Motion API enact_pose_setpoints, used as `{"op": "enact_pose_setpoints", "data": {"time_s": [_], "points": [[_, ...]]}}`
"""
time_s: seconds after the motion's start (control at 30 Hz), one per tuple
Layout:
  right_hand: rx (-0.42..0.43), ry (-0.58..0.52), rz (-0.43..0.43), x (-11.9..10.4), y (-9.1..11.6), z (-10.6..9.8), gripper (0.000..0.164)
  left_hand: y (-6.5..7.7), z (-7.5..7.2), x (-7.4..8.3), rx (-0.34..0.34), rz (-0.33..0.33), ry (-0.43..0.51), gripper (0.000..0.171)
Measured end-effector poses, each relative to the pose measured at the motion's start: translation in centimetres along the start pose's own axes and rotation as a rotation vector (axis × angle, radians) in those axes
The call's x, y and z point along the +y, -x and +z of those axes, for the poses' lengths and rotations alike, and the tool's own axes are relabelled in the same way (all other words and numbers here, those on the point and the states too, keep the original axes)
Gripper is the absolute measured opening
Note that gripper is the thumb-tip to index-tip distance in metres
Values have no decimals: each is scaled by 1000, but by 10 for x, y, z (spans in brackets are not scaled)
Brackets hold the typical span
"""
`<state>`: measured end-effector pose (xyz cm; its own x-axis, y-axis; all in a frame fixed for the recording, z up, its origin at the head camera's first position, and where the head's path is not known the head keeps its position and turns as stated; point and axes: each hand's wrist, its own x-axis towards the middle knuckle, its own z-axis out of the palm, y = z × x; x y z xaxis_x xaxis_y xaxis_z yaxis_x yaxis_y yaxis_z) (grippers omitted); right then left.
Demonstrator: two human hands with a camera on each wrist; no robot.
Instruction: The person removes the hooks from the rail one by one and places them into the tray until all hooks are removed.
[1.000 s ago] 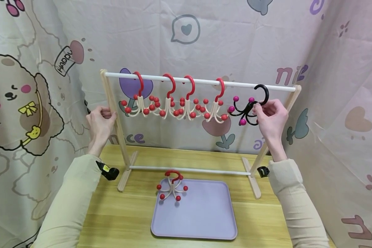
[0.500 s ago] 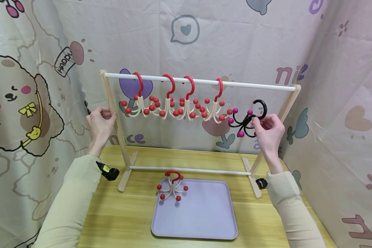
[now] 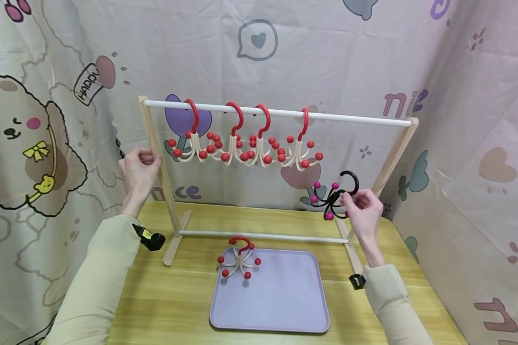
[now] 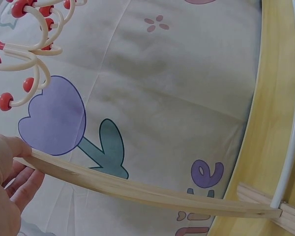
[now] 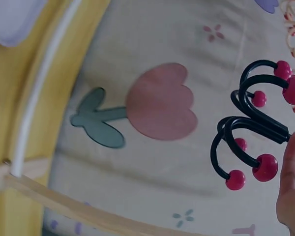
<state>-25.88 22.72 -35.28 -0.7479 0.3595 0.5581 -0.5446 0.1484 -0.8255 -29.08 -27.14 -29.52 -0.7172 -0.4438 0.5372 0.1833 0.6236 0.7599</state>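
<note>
My right hand [image 3: 364, 213] pinches a black multi-prong hook hanger [image 3: 333, 196] with magenta ball tips, below the rack's top rod [image 3: 354, 118] and apart from it. In the right wrist view the black hanger's curved prongs [image 5: 258, 123] show at the fingertips. My left hand [image 3: 140, 177] holds the left wooden post [image 3: 166, 187] of the rack, thumb on one side in the left wrist view. Several cream hangers [image 3: 260, 143] with red hooks and red balls hang from the top rod. One more such hanger [image 3: 240, 261] sits on the lilac tray [image 3: 285, 302].
The rack's right post [image 3: 394, 155] stands beside my right hand. A lower white rod [image 3: 263, 235] joins the feet behind the tray. Yellow wood-grain table [image 3: 155, 297] lies beneath, with a printed curtain [image 3: 259, 67] behind and at both sides.
My right hand has lowered the black hanger from near the top rod, down and slightly left. The rightmost hanging hanger has swung slightly. My left hand stays on the post.
</note>
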Motion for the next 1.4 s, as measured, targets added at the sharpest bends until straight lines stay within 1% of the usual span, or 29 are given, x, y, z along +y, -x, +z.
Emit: {"op": "enact_pose_setpoints", "data": {"time_s": [0.17, 0.3, 0.43, 0.67, 0.83, 0.93, 1.03, 1.13, 1.4], "points": [[-72, -35, 46, 15, 15, 7, 5, -1, 0, -1, -8, 1, 19, 30], [-160, -12, 80, 25, 25, 10, 8, -1, 0, 0, -5, 1, 13, 29], [-289, 17, 114, 33, 35, 12, 12, 0, -1, 1, -14, -3, 20, 30], [-519, 41, 110, 44, 50, 17, 14, 0, -2, 1, -10, -8, 3, 30], [-662, 0, 120, 51, 56, 20, 18, 0, -1, 1, 11, -4, -38, 29], [-738, -19, 129, 56, 59, 23, 17, -1, 0, 1, 20, -2, -37, 28], [-792, -21, 149, 59, 62, 26, 16, 0, -1, 1, 11, -4, -13, 28], [-833, -1, 161, 61, 66, 30, 15, 0, -1, 1, 1, -6, 5, 29], [-919, 17, 176, 68, 74, 40, 15, -1, -1, 1, 14, -8, -38, 28]]}}
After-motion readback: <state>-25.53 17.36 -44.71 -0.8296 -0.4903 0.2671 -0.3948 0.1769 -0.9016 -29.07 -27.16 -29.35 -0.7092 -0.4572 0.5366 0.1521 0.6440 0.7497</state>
